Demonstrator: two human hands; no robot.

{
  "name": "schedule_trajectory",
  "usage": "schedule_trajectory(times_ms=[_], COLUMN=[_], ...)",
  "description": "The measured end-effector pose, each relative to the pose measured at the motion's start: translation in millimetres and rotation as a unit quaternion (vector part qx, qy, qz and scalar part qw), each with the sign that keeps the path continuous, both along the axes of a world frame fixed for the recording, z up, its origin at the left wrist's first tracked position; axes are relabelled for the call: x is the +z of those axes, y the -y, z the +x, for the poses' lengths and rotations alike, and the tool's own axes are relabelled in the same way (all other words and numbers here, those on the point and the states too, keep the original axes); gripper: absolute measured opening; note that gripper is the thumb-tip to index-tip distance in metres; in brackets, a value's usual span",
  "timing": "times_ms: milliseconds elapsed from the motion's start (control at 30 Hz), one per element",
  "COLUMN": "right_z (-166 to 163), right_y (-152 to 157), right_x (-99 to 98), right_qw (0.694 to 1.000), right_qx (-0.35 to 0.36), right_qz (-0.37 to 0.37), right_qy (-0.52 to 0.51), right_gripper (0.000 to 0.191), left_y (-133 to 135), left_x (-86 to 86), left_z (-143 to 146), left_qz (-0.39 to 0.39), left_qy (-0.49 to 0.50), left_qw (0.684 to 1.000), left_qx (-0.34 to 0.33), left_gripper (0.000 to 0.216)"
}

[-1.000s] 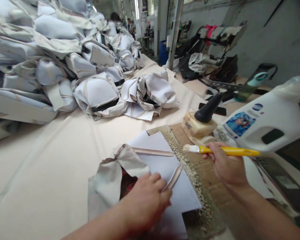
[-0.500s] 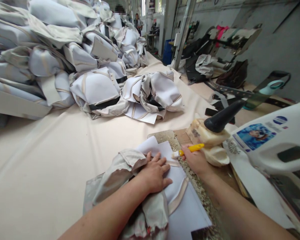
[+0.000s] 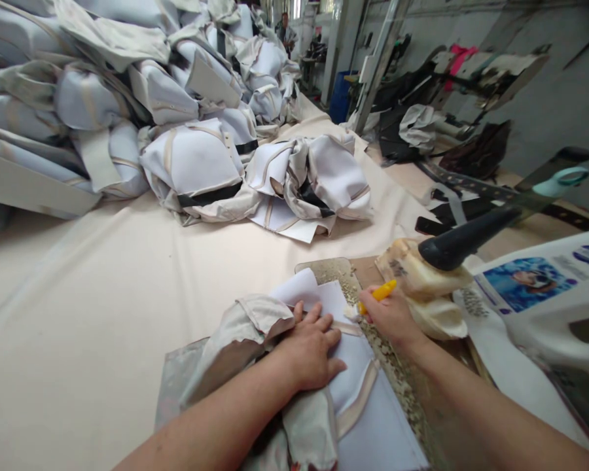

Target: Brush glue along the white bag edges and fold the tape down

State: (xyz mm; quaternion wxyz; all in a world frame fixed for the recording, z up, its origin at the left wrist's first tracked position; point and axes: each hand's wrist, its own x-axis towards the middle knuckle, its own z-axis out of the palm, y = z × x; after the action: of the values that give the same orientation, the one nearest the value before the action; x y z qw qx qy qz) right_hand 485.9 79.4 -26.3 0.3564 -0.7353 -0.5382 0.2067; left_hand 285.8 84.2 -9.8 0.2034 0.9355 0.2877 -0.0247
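Observation:
My left hand (image 3: 310,347) lies flat with fingers spread on a sewn piece of white material (image 3: 373,418) with beige tape strips and gathered grey fabric (image 3: 245,327). In my right hand (image 3: 390,317) is a yellow-handled paintbrush (image 3: 380,294), its pale bristles at the right edge of the white piece, near a tape strip. Beneath that edge lies a board (image 3: 324,267) crusted with dried residue, probably glue. Just beyond my right hand stands a cut-open, yellowed plastic container (image 3: 417,271) with a black cone-shaped spout or handle (image 3: 466,241) on it.
A big heap of similar white and grey sewn pieces (image 3: 191,157) fills the back left of the table (image 3: 103,314). At the right are a white plastic jug (image 3: 544,294), a phone (image 3: 432,226), a bottle (image 3: 554,186) and a sewing machine (image 3: 491,72). A person (image 3: 285,33) is far back.
The view has shifted slightly, so the things at right appear farther right. The brush has tilted more steeply, its bristles now touching or close to the white piece's edge. My left hand stays flat.

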Motion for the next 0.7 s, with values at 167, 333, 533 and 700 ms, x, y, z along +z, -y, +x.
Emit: schedule_trajectory(times_ms=[167, 333, 533, 700], right_z=[-5, -12, 4, 1], right_y=[-25, -41, 14, -4], right_x=[4.3, 5.5, 6.7, 7.5], right_qw=[1.0, 1.0, 0.998, 0.998], right_qx=[0.0, 0.01, 0.044, 0.039], right_qz=[0.015, 0.023, -0.043, -0.037], right_qy=[-0.005, -0.016, -0.01, -0.015], right_gripper=[0.027, 0.028, 0.029, 0.03], left_y=[0, -1, -1, 1], left_x=[-3.9, -6.3, -6.1, -4.4], left_z=[1, 1, 1, 2], left_qz=[0.002, 0.012, 0.011, 0.013], left_qy=[0.0, 0.002, 0.0, 0.003], left_qw=[1.0, 1.0, 1.0, 1.0], left_qx=[0.0, -0.002, -0.003, 0.0], left_gripper=[0.051, 0.05, 0.049, 0.047])
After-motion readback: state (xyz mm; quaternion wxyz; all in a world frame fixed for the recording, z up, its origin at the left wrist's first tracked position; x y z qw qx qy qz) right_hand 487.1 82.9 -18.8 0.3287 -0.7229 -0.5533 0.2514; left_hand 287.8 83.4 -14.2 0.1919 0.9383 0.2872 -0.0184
